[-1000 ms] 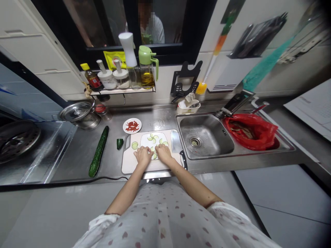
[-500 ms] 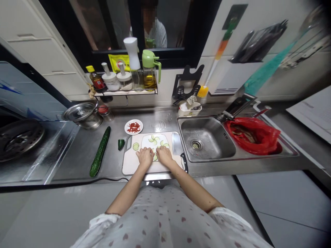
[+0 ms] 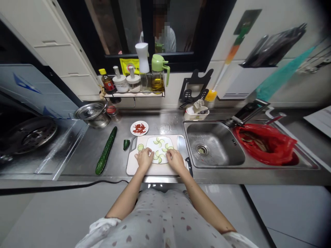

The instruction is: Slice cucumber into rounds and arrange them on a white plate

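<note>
A white cutting board lies on the steel counter in front of me. On it sits a white plate with several half-moon cucumber slices. My left hand rests at the plate's near left edge with its fingers curled. My right hand is at the near right edge, also curled. What the fingertips pinch is too small to tell. A single round slice lies on the board left of the plate. A knife lies along the board's right side.
A whole cucumber and a cut cucumber end lie left of the board. A small dish of red chili is behind it. Sink and red bag at right, lidded pot at left, bottle shelf behind.
My hands have moved apart, from side by side over the slices to the plate's two near edges. The view has shifted, so everything sits further right in the frame.
</note>
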The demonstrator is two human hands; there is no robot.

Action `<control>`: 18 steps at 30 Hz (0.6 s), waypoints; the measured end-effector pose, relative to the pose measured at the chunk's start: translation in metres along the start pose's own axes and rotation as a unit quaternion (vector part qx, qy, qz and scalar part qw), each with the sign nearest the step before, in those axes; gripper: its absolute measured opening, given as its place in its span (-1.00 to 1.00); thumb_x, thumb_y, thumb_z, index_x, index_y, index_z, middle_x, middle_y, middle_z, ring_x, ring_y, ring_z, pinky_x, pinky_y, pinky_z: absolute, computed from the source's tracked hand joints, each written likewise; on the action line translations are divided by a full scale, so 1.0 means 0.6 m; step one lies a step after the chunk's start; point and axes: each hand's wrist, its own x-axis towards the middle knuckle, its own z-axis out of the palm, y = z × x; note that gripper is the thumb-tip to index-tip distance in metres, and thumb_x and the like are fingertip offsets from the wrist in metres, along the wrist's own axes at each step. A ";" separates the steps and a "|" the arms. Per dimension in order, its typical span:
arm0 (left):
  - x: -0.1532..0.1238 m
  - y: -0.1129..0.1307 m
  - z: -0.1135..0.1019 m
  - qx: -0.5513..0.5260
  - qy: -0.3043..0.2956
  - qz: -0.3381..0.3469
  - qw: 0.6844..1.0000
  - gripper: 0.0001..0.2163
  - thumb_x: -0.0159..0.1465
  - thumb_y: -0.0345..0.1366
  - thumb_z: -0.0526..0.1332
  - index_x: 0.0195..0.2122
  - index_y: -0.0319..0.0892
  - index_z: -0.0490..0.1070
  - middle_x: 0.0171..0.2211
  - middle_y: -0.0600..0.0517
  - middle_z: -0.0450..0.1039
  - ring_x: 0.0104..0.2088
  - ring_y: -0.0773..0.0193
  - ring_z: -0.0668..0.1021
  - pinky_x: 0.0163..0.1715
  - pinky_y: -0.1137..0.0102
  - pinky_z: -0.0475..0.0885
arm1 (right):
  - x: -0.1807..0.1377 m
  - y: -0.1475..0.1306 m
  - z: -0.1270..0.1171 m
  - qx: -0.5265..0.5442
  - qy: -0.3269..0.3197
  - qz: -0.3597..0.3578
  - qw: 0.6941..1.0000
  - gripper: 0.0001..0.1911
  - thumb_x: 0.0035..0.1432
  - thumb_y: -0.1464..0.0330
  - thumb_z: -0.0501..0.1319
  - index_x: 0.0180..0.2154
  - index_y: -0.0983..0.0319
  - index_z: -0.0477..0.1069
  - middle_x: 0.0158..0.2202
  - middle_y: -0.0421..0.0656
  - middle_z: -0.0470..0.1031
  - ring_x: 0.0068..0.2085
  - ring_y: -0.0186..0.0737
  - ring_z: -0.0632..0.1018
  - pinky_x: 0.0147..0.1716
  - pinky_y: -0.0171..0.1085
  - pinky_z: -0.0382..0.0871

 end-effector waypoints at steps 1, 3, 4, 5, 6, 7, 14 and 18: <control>0.005 -0.009 -0.006 -0.004 0.015 -0.021 1.000 -0.78 0.25 -0.09 0.12 -0.19 -0.03 0.45 -0.23 -0.02 0.50 -0.09 0.04 0.45 -0.07 0.15 0.14 | -0.003 0.005 -0.001 0.007 0.007 0.002 1.000 -0.76 0.30 0.34 0.02 -0.18 0.25 0.43 -0.21 -0.09 0.50 -0.14 -0.19 0.43 -0.13 -0.32 0.16; 0.015 -0.028 -0.016 -0.009 0.042 -0.068 0.997 -0.76 0.23 -0.11 0.14 -0.12 -0.01 0.41 -0.21 -0.01 0.50 -0.08 0.04 0.45 -0.05 0.14 0.14 | -0.009 0.013 -0.001 0.018 0.020 0.003 1.000 -0.77 0.29 0.35 0.02 -0.21 0.24 0.43 -0.24 -0.10 0.50 -0.17 -0.19 0.43 -0.15 -0.33 0.16; 0.021 -0.037 -0.021 -0.009 0.052 -0.088 0.995 -0.74 0.22 -0.11 0.14 -0.09 -0.01 0.39 -0.19 -0.01 0.50 -0.06 0.04 0.45 -0.04 0.13 0.14 | -0.010 0.015 -0.001 0.021 0.026 0.003 0.999 -0.77 0.29 0.35 0.01 -0.22 0.24 0.43 -0.25 -0.10 0.50 -0.18 -0.19 0.43 -0.15 -0.33 0.17; 0.026 -0.046 -0.024 -0.007 0.056 -0.105 0.993 -0.73 0.22 -0.11 0.14 -0.08 -0.01 0.38 -0.18 -0.02 0.50 -0.05 0.03 0.45 -0.04 0.12 0.14 | -0.012 0.017 -0.001 0.024 0.031 0.002 0.999 -0.77 0.29 0.35 0.01 -0.23 0.24 0.43 -0.26 -0.11 0.49 -0.19 -0.19 0.43 -0.16 -0.33 0.17; 0.032 -0.053 -0.026 -0.004 0.058 -0.118 0.991 -0.72 0.22 -0.11 0.14 -0.07 -0.02 0.37 -0.16 -0.04 0.50 -0.04 0.01 0.44 -0.04 0.12 0.15 | -0.012 0.018 0.000 0.027 0.035 0.001 0.999 -0.77 0.29 0.35 0.01 -0.24 0.24 0.43 -0.27 -0.11 0.49 -0.19 -0.19 0.43 -0.16 -0.33 0.17; 0.036 -0.060 -0.027 0.000 0.056 -0.127 0.990 -0.71 0.21 -0.10 0.14 -0.06 -0.02 0.37 -0.13 -0.05 0.49 -0.03 -0.01 0.44 -0.03 0.11 0.15 | -0.013 0.018 0.000 0.031 0.038 -0.001 0.999 -0.77 0.29 0.35 0.01 -0.25 0.24 0.43 -0.28 -0.11 0.49 -0.19 -0.19 0.43 -0.17 -0.33 0.17; 0.054 -0.080 -0.016 0.028 0.049 -0.157 0.986 -0.69 0.18 -0.07 0.18 -0.10 -0.07 0.39 -0.05 -0.13 0.47 0.00 -0.10 0.43 0.00 0.02 0.14 | -0.010 0.011 -0.002 0.068 0.060 -0.023 0.996 -0.78 0.27 0.36 0.02 -0.30 0.23 0.42 -0.35 -0.14 0.48 -0.25 -0.21 0.43 -0.20 -0.32 0.18; 0.056 -0.083 -0.009 0.024 0.057 -0.147 0.987 -0.72 0.18 -0.11 0.20 -0.13 -0.09 0.41 -0.06 -0.15 0.46 -0.01 -0.11 0.43 -0.02 0.03 0.14 | -0.012 0.014 -0.002 0.078 0.070 -0.028 0.994 -0.80 0.26 0.37 0.04 -0.33 0.22 0.42 -0.36 -0.14 0.47 -0.27 -0.21 0.42 -0.22 -0.31 0.18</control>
